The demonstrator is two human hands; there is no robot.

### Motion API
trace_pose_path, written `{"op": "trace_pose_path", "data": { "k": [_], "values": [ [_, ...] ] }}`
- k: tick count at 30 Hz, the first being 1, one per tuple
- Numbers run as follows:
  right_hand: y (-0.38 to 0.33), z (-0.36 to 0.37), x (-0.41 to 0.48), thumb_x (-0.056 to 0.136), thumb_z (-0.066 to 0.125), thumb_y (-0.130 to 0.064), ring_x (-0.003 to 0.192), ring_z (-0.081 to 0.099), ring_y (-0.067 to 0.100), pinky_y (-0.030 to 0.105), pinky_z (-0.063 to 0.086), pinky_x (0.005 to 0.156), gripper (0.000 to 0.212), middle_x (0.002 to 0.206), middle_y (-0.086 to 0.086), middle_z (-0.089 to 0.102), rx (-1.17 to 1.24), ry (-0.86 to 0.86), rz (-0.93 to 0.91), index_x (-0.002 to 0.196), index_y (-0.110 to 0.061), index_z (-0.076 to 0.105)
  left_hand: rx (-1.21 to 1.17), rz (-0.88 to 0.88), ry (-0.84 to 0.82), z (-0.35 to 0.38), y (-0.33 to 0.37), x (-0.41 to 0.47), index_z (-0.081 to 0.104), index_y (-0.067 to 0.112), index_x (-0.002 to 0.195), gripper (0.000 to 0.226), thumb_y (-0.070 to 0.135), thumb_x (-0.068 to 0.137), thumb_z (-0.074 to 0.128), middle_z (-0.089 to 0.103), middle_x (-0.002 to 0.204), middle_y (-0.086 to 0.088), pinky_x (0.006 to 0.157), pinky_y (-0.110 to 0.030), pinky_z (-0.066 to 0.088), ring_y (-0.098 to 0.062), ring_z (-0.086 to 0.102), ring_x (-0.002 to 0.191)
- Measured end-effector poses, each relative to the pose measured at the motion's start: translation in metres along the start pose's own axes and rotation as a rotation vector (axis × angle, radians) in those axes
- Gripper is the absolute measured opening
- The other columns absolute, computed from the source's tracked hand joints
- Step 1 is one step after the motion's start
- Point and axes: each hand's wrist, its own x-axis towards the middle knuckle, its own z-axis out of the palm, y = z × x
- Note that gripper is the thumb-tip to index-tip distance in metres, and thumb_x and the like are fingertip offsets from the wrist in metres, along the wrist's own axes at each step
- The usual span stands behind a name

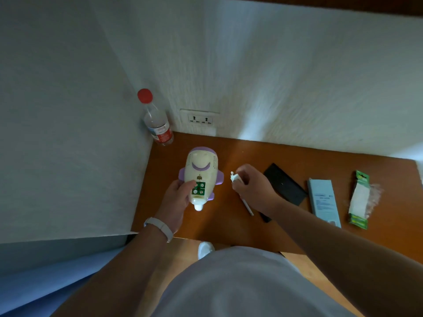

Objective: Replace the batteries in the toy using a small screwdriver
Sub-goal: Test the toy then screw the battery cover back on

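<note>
left grip [178,196] — clasps the toy plane [201,170], thumb at its open green battery bay [198,188], just above the counter [229,227] | right grip [250,181] — clenched on a small white piece [235,177] beside the toy; white screwdriver [248,207] juts from under it | battery pack [359,200] lies well right

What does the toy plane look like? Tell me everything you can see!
The toy plane is cream and looks like plastic, with purple wings and a purple curved stripe. An opening in its body shows a green board with four round silver cells. The left hand grips its side over the brown table.
</note>
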Motion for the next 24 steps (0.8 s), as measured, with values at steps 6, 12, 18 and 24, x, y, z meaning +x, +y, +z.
{"op": "trace_pose_path", "data": {
  "k": [6,12,18,24],
  "values": [
    [-0.017,-0.004,-0.018,0.096,0.057,-0.021,0.067,0.058,0.012,0.028,0.05,0.065,0.014,0.079,0.006,0.066,0.022,0.16,-0.132,0.094,-0.012,0.068,-0.074,0.063,-0.041,0.009,0.013,-0.014,0.055,0.009,0.116,0.019,0.012,0.097,0.06,0.07,0.116,-0.012,0.086,-0.036,0.056,-0.021,0.071,0.102],
    [-0.042,-0.008,-0.037,0.1,0.057,-0.021,0.082,0.054,0.004,0.023,0.045,0.075,0.019,0.087,-0.013,0.064,0.042,0.28,-0.262,0.109,-0.023,0.073,-0.146,0.118,-0.086,0.027,0.033,-0.03,0.052,0.006,0.12,0.027,0.009,0.095,0.062,0.071,0.116,-0.011,0.083,-0.036,0.058,-0.018,0.074,0.094],
    [-0.05,-0.007,-0.056,0.103,0.048,-0.031,0.074,0.055,0.004,0.012,0.045,0.064,0.032,0.086,-0.005,0.062,0.181,0.223,-0.27,0.132,-0.037,0.059,-0.121,0.158,-0.087,0.026,0.04,-0.038,0.052,0.008,0.115,0.024,0.013,0.095,0.064,0.07,0.119,-0.014,0.086,-0.039,0.056,-0.022,0.073,0.101],
    [-0.053,-0.004,-0.067,0.094,0.065,-0.027,0.085,0.063,0.001,0.013,0.049,0.07,0.022,0.092,-0.014,0.069,0.381,0.209,-0.147,0.111,-0.04,0.061,-0.104,0.185,-0.116,0.025,0.04,-0.049,0.052,0.007,0.116,0.027,0.015,0.094,0.065,0.071,0.119,-0.014,0.093,-0.043,0.056,-0.026,0.072,0.107]
  ]
}}
